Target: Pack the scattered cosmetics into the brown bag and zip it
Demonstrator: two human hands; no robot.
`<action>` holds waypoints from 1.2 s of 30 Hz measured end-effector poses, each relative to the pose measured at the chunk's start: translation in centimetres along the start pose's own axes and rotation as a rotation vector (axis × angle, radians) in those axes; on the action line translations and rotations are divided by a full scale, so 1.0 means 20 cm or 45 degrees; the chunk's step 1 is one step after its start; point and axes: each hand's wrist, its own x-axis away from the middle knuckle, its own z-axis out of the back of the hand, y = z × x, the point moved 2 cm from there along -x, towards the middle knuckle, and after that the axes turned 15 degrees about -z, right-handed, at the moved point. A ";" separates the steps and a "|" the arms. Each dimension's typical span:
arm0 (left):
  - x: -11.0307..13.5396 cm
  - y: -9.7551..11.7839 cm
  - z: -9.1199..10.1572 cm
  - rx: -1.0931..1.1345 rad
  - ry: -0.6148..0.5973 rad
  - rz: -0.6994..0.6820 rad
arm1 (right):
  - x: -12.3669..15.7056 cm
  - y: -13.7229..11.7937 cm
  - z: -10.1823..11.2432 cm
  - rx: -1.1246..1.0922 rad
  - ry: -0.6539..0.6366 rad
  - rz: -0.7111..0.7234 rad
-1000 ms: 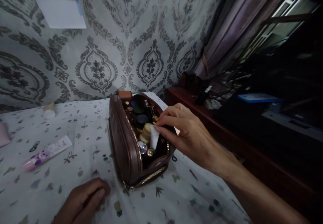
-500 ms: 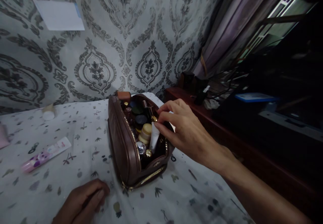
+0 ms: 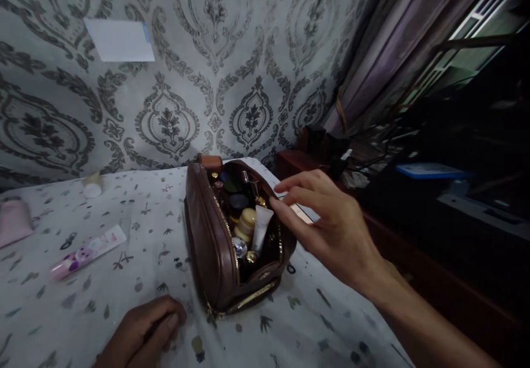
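A brown leather makeup bag [image 3: 209, 241] stands unzipped on the patterned white cloth. Inside it, a white squeeze tube [image 3: 261, 230] leans upright beside a gold-lidded jar [image 3: 247, 221], dark round containers and small gold-topped bottles. My right hand [image 3: 327, 213] hovers at the bag's right rim, thumb and fingers apart, holding nothing and just clear of the tube. Partly hidden behind that hand lies a phone with a lit screen [image 3: 301, 212]. My left hand [image 3: 144, 326] rests on the cloth at the front left of the bag, its fingers curled in, with nothing visible in them.
On the cloth [image 3: 157, 246] to the left lie a pink and white tube [image 3: 89, 252], a beige tube with a white cap [image 3: 92, 185] and a pink pouch [image 3: 14, 221]. A dark red wooden surface [image 3: 290, 163] with clutter adjoins at right. Patterned wall behind.
My right hand has let go of the white tube, which now leans in the bag, and drawn slightly right with fingers spread. My left hand stays put. The view has shifted a little.
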 end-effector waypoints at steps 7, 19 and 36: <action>-0.01 0.01 0.00 0.045 0.002 -0.085 | 0.23 -0.24 -0.08 -0.392 -0.178 0.299; -0.03 0.03 0.06 0.612 0.190 0.049 | 0.71 -0.48 -0.76 -0.974 -0.975 0.121; 0.14 -0.08 0.94 -0.831 0.764 0.272 | 0.53 -0.93 -1.09 -1.257 -1.350 -0.947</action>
